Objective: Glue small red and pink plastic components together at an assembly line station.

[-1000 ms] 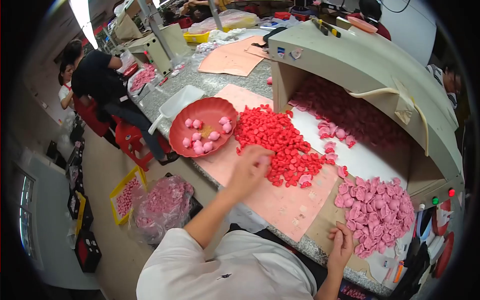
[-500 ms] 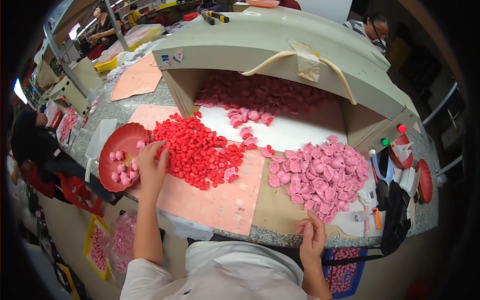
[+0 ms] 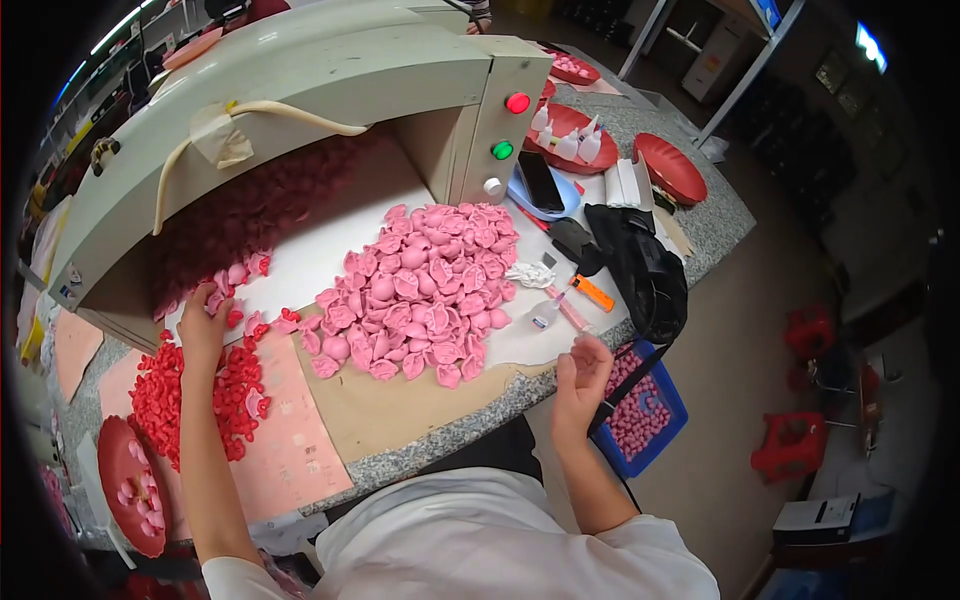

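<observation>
My left hand [image 3: 203, 325] reaches to the mouth of the pale green machine [image 3: 300, 105]. Its fingers are curled around a pink petal-shaped piece [image 3: 216, 301] at the edge of similar pieces there. Under that forearm lies a heap of small red pieces [image 3: 158, 395] on a pink sheet [image 3: 285, 440]. My right hand [image 3: 583, 378] hovers by the table's front edge, palm turned inward, thumb and fingers apart and nothing visible between them. Between my hands spreads a big pile of pink petal-shaped pieces [image 3: 415, 295].
A red dish [image 3: 118, 465] with pink balls stands at the left. On the right lie a black bag [image 3: 640, 270], a phone [image 3: 540, 182] on a blue tray, an orange cutter [image 3: 592, 293] and red dishes [image 3: 672, 170]. Below the edge sits a blue crate [image 3: 655, 440] of pink balls.
The view has swung to the right. My left hand has gone from beside the red dish to the pink pieces at the machine's mouth. My right hand stays near the front edge.
</observation>
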Available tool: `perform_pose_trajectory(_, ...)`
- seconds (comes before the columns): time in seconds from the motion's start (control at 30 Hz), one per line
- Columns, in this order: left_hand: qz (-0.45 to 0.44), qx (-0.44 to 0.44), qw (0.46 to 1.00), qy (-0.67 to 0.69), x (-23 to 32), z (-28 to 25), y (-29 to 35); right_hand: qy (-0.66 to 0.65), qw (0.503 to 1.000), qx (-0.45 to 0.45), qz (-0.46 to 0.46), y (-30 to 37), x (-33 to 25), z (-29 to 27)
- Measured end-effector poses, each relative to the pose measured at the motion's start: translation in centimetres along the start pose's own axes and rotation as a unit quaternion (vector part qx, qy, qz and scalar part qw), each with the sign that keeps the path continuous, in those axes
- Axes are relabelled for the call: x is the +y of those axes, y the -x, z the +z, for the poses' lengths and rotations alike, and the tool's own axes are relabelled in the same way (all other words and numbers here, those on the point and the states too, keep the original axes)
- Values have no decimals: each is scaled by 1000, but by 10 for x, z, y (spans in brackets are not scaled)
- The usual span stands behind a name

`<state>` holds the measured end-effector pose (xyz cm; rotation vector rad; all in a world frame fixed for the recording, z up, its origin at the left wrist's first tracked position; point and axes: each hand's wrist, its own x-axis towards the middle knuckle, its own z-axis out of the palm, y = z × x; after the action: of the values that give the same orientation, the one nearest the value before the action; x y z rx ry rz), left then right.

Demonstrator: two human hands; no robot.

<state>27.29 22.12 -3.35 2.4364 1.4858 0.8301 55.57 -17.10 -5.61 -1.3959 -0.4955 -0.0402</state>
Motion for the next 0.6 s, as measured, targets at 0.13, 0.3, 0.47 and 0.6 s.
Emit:
perform_pose_trajectory(0.13,62,40,997,16,-22,-15,10,104,991,-79,2,-18,7,0)
perform_pose_trajectory(0.3,51,42,979,195,3,-56,44,249,962,-111,-11,-9,18,12)
perform_pose_trajectory(0.47,-110,-74,814,566,24,-89,132,215,966,-141,27,4,29,16)
perform_pose_trajectory(0.6,-137,-147,765,612,24,-78,211,-34,978,-186,90,64,-16,60)
